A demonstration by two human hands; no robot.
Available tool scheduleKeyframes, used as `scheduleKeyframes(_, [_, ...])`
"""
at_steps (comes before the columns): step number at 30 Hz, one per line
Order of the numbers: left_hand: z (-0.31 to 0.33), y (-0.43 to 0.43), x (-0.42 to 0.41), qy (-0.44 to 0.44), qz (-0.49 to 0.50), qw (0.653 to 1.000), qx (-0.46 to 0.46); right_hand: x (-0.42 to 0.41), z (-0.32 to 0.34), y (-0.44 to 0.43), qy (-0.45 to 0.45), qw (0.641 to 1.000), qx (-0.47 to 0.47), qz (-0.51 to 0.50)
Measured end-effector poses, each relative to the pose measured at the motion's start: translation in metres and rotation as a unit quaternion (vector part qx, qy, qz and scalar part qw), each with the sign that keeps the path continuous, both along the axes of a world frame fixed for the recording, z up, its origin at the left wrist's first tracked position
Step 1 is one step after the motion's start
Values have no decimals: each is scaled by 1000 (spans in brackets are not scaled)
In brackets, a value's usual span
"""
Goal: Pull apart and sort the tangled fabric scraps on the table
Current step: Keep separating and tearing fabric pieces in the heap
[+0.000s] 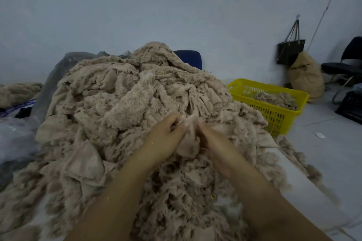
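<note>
Just the one head-worn cam, looking forward and down, sitting close over the fabric scraps [137,103], wall [176,6] filling the top.

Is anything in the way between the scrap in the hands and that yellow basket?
Only the right slope of the pile lies between the scrap, held by the left hand and right hand, and the yellow basket. Nothing else visible blocks it.

Beige scraps [125,103]; yellow basket [282,115].

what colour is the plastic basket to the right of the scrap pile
Bright yellow basket, seen in the head view, with some beige scraps inside.
</note>
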State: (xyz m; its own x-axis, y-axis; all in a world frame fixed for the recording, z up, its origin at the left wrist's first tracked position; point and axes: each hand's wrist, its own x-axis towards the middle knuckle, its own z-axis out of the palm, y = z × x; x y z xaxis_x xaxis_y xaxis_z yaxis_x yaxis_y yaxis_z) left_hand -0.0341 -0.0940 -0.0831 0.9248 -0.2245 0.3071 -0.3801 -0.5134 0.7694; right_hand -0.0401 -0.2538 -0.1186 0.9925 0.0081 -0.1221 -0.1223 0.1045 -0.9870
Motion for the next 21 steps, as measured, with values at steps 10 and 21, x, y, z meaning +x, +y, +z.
scheduleKeyframes(10, [-7, 1, -11, 319, -187, 909, -194, -9, 37, -5, -34, 984, 171, -42])
scheduleKeyframes(21, [38, 6, 30, 281, 72, 635, -716, -27, 21, -7, -72, 994, 78, 10])
